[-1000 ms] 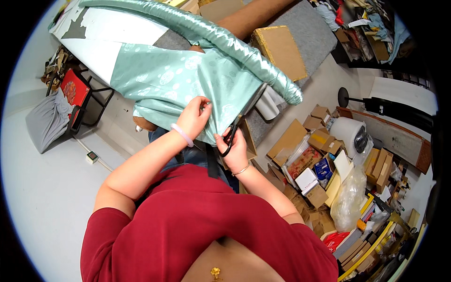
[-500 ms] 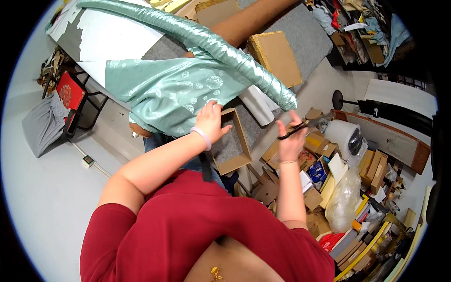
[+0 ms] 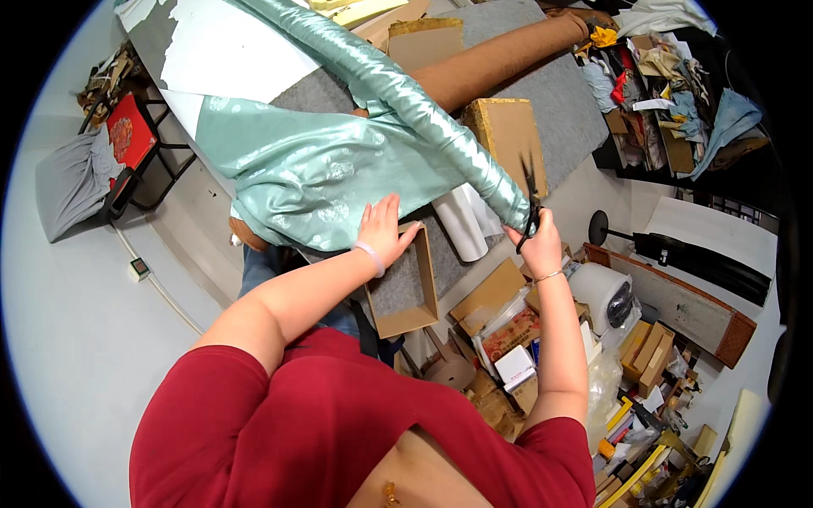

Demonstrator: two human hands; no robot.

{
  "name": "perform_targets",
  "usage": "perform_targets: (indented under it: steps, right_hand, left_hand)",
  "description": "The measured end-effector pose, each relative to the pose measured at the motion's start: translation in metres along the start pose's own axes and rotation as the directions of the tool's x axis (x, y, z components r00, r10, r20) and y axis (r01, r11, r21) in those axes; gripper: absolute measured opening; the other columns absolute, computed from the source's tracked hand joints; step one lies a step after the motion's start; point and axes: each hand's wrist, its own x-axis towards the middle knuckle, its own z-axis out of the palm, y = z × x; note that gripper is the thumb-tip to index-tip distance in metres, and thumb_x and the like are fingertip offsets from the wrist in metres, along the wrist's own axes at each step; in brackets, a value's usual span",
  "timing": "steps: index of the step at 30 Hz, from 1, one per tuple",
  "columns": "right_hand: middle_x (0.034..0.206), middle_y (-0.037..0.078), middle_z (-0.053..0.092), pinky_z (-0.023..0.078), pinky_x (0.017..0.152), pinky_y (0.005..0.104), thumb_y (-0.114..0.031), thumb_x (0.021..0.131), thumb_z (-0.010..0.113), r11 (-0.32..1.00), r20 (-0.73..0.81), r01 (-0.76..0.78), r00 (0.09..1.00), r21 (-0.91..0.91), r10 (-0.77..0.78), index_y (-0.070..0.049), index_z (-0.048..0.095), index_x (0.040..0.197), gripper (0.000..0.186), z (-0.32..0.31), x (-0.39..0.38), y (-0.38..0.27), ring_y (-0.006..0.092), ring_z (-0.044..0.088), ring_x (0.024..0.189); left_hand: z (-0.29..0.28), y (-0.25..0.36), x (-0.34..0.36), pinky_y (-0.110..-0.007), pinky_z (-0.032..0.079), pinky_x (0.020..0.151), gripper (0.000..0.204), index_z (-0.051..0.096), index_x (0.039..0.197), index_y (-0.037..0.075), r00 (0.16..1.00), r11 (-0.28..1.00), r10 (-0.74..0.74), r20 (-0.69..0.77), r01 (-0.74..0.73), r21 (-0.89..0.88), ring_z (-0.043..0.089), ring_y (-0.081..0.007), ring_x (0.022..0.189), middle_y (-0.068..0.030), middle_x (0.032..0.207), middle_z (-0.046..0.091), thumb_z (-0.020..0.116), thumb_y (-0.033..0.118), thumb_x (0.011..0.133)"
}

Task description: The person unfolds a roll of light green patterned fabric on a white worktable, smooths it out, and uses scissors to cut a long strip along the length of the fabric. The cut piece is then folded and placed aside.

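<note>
Pale green patterned satin fabric (image 3: 339, 161) drapes over the table, its long roll (image 3: 423, 106) running diagonally toward my right hand. My left hand (image 3: 383, 237) lies with fingers stretched out at the near edge of the fabric. Beneath that hand and beside it is an open cardboard frame (image 3: 428, 288), partly covered by my thumb side. My right hand (image 3: 540, 247) grips black scissors (image 3: 531, 199) by the handles, blades pointing up and away. Those scissors are next to the near end of the fabric roll, and whether they touch it I cannot tell.
A brown roll (image 3: 500, 63) and a cardboard box (image 3: 512, 135) lie on the grey table (image 3: 569, 118). A white roll (image 3: 461, 224) sits under the fabric. Boxes and clutter (image 3: 508, 339) crowd the floor at right. A red-backed chair (image 3: 133, 140) stands at left.
My right hand has closed more around the scissors and come up to the roll's end; the blades have swung from pointing right to pointing up. My left hand stays near the fabric's edge.
</note>
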Motion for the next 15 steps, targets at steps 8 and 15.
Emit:
perform_targets:
  steps: [8,15]
  right_hand:
    - [0.085,0.0,0.059,0.047,0.072,0.0252,-0.017,0.086,0.082,0.78,-0.009,-0.14,0.983,0.61,0.183,-0.003,0.053,0.095,0.033,0.016,0.008,0.021,0.0087,0.054,0.077]
    - [0.106,0.006,0.069,0.055,0.081,0.0313,-0.021,0.091,0.074,-0.115,0.375,-0.36,0.844,0.926,0.382,-0.002,0.064,0.109,0.028,-0.007,0.004,-0.016,0.0172,0.067,0.094]
  left_hand:
    - [0.03,0.036,0.086,-0.046,0.041,0.104,0.085,0.048,0.129,-0.002,0.925,0.928,-0.37,0.09,0.364,0.077,0.05,-0.036,0.123,-0.0188,0.127,0.05,0.084,0.051,0.074]
    - [0.047,0.024,0.104,-0.046,0.044,0.093,0.021,0.065,0.094,0.005,0.979,0.983,-0.157,-0.127,0.167,0.071,0.057,-0.0354,0.105,-0.015,0.109,0.06,0.068,0.023,0.082]
